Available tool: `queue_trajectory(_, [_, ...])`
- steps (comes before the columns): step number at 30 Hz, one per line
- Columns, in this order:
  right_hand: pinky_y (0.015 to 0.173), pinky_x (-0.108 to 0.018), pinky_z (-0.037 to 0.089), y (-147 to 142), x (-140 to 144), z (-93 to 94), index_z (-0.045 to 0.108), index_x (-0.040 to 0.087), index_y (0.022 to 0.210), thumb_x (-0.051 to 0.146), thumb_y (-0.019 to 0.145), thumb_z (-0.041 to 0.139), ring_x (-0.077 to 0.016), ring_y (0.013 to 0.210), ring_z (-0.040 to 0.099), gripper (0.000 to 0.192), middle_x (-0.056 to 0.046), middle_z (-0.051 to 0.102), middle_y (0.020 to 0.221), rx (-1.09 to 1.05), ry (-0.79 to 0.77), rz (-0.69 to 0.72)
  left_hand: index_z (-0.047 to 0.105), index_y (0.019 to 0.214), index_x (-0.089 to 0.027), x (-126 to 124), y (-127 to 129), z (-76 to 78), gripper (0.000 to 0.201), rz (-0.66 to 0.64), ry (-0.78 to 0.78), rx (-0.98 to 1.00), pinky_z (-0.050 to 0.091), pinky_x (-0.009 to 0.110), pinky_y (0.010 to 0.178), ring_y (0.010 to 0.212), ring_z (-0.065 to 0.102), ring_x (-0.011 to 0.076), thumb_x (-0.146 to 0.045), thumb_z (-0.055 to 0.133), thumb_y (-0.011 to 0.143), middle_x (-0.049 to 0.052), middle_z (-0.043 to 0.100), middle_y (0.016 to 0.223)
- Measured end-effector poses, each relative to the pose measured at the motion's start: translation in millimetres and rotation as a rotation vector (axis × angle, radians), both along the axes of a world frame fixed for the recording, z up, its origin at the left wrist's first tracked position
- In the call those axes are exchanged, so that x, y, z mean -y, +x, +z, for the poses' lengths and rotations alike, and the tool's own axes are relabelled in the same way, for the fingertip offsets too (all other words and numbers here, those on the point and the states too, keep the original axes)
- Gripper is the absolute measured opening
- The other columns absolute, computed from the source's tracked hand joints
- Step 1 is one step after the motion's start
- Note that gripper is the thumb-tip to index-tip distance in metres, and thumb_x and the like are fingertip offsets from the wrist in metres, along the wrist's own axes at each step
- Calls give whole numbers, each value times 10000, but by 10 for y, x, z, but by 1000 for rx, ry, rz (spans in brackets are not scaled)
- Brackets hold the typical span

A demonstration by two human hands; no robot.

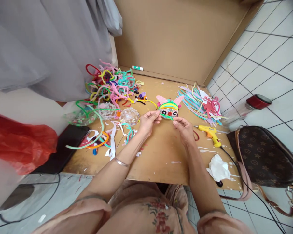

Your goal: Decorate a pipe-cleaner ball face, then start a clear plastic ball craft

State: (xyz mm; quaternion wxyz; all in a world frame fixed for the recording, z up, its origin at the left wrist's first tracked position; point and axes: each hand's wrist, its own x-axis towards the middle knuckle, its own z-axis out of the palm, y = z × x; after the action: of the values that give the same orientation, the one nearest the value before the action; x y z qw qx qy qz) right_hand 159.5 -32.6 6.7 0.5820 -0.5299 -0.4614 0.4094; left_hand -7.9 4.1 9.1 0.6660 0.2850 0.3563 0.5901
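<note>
Both hands pinch a short green pipe cleaner (166, 117), stretched between them near the middle of the table. My left hand (150, 121) is closed on its left end. At the right end, the fingers of my right hand (183, 126) are closed on it too. Just behind it stands a small animal face (170, 105) with pink ears, yellow and green bands on the forehead, round black-and-white eyes and a red nose. The pipe cleaner crosses the lower part of this face; whether it touches cannot be made out.
A tangled heap of colourful pipe cleaners (112, 81) lies back left, near clear plastic domes (130, 116) and paper scraps (113, 139). To the right are straight pipe cleaners (194, 102), a yellow glue gun (211, 133) with its cord, crumpled tissue (218, 168), a bottle (244, 109) and a brown bag (266, 156).
</note>
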Motion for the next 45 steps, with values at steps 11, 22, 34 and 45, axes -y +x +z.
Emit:
queue_trajectory(11, [573,-247,358,-65,22,-20,628,211,695,455,643,761,-102,560,422,283,52,505,566,11,4,41,641,661,-144,7,6,-36,325,-30,36,-55,389,170,483,518,562,58,-352,890,650,-10,665,607])
queue_trajectory(22, [536,-243,291,-13,19,-20,608,210,698,480,682,732,-101,551,367,298,55,464,567,122,21,22,607,661,-165,16,9,-88,385,-32,99,-121,407,200,518,520,526,75,-490,790,756,4,642,616])
queue_trajectory(34, [587,-271,351,12,53,3,617,203,721,439,783,658,-117,602,442,247,31,526,667,344,125,51,717,862,-193,122,-5,-121,155,21,724,-897,478,327,839,842,642,191,-327,640,860,57,742,876])
queue_trajectory(45, [617,-274,383,10,-23,-46,730,220,770,543,691,775,-114,592,448,336,40,544,593,-30,85,-40,628,675,-160,115,50,-127,296,-126,396,-642,376,250,621,604,459,112,-434,634,788,-12,578,627])
